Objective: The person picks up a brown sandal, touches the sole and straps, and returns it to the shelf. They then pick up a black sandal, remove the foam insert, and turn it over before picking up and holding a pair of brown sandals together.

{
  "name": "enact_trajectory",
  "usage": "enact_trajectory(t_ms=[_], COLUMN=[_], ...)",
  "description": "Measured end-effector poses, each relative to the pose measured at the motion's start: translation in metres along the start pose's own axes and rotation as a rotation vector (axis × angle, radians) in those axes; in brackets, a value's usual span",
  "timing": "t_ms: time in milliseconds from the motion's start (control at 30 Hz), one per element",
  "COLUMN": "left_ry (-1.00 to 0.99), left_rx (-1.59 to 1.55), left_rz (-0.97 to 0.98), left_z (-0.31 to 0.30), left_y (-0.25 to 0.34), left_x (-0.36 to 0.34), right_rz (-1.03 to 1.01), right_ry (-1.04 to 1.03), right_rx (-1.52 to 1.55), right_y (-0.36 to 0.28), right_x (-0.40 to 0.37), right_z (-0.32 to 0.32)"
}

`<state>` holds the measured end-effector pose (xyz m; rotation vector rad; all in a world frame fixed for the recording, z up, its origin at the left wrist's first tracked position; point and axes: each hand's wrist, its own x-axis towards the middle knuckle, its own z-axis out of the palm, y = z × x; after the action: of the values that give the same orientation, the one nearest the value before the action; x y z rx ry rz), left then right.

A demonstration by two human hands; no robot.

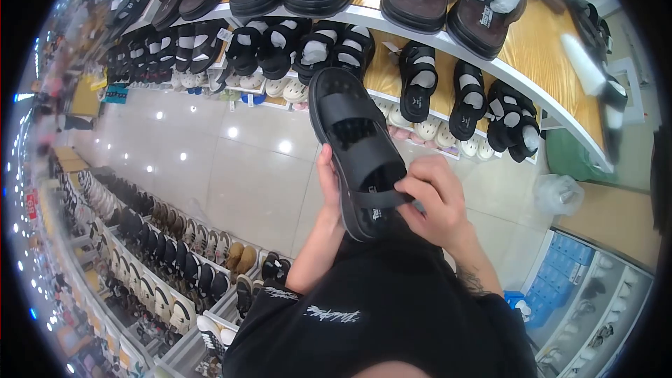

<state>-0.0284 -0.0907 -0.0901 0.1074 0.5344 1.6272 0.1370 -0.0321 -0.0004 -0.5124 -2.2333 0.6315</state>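
Note:
A black sandal [353, 141] with two wide straps and a narrow heel strap is held up in front of my body, toe pointing away from me. My left hand [329, 185] supports it from the left edge, its thumb along the side and the other fingers hidden beneath the sole. On the right, my right hand [435, 199] pinches the end of the heel strap [378, 200] between thumb and fingers. White lettering, partly covered by that strap, shows on the heel of the footbed.
A curved wooden shelf [539, 63] with a white edge carries sandals and slippers above and beyond my hands. Rows of shoes [168, 252] line a rack at left. Blue boxes [560, 273] stand at lower right, near a clear plastic bag [558, 196]. Shiny tiles [259, 168] cover the floor.

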Motion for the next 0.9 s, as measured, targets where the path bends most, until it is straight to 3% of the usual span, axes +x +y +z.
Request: enact_trajectory(t_ms=[100, 200, 367, 700, 900], left_ry=[0.055, 0.135, 0.082, -0.097, -0.071], left_rx=[-0.143, -0.250, -0.276, -0.316, -0.302], left_rz=[-0.035, -0.085, -0.068, 0.002, 0.028], left_z=[0.007, 0.005, 0.003, 0.014, 0.013], left_y=[0.008, 0.011, 0.008, 0.007, 0.011], left_x=[0.006, 0.006, 0.003, 0.005, 0.006], right_rz=[-0.221, -0.247, -0.128, -0.117, 0.013], right_ry=[0.048, -0.059, -0.185, -0.086, -0.136], right_rx=[-0.032, -0.094, -0.029, 0.072, 0.027], right_y=[-0.006, -0.011, -0.035, -0.030, -0.029], right_x=[-0.005, -0.023, -0.030, -0.035, -0.038], right_z=[0.001, 0.012, 0.016, 0.005, 0.010])
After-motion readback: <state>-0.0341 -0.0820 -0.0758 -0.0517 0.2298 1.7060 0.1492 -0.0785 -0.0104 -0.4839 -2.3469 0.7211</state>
